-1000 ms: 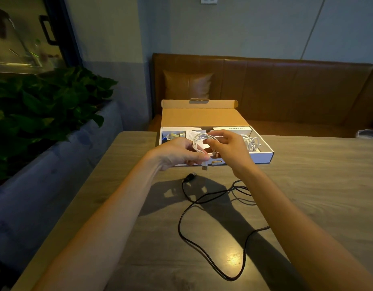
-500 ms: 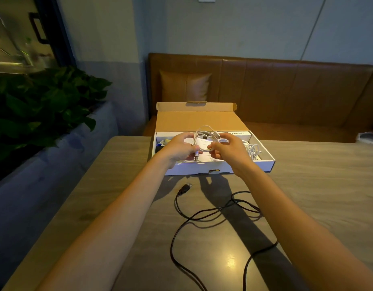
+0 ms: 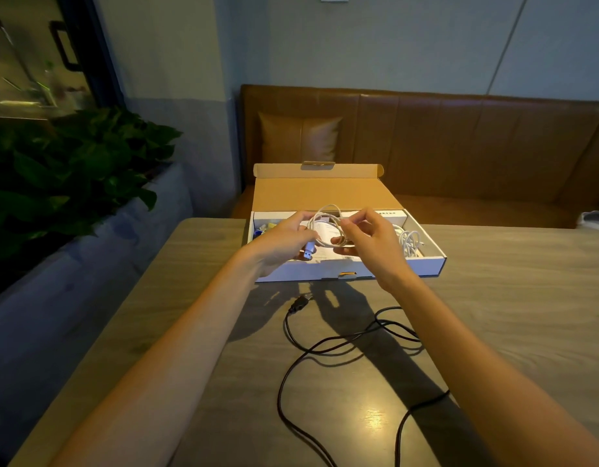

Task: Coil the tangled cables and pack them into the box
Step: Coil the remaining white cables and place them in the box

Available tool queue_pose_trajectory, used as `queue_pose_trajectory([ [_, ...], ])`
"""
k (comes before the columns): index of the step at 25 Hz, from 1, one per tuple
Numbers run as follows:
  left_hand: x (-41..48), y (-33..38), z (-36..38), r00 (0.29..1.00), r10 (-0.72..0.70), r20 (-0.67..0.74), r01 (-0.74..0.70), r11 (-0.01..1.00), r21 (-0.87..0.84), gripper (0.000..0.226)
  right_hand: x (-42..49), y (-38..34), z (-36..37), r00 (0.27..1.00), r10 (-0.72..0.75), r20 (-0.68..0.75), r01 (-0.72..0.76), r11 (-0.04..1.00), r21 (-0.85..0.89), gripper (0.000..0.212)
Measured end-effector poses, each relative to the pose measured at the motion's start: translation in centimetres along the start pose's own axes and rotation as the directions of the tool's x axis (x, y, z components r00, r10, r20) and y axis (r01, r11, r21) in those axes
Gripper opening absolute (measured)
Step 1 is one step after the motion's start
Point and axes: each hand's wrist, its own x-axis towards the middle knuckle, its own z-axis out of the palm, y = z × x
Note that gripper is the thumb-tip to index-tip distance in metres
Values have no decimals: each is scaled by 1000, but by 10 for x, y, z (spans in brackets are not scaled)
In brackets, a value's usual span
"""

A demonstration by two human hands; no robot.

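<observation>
Both our hands, left hand (image 3: 284,239) and right hand (image 3: 368,244), pinch the coiled white cable (image 3: 326,230) over the open box (image 3: 352,269), keeping its loops together for packing. Nearer us, the black cable (image 3: 301,352) sprawls uncoiled on the counter (image 3: 510,298); another white bundle (image 3: 410,242) lies inside the box.

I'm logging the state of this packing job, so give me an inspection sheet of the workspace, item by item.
Surface: grey wood-grain table, with a lamp glare near the front.
Job's things: open white cardboard box with a brown lid; a coiled white cable lies in its right end.
Clutter: papers and small items in the box, too small to identify.
Grippers: left hand and right hand hold a white USB cable coil above the box.
Cables: loose black cable sprawls uncoiled on the table.
Surroundings: brown leather bench, green leafy plant.
</observation>
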Motion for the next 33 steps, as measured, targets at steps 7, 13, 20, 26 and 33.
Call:
queue_pose_trajectory([
  [7,-31,-9,15,993,101,-60,-105,992,-64,35,-13,-18,5,995,4,105,-10,998,62,19],
  [13,-36,-12,20,971,170,-169,-186,979,-83,35,-16,-19,11,974,141,175,-147,989,21,30],
  [20,-23,-12,20,903,203,-378,-253,963,-87,33,-15,-10,2,912,150,381,-193,978,78,43],
  [26,-10,-20,14,824,190,-534,-284,954,-100,31,-22,-10,-9,909,63,413,36,973,-229,23],
  [33,-19,-18,8,735,323,-597,-358,932,63,25,-16,-29,-17,946,-124,300,248,872,-423,23],
])
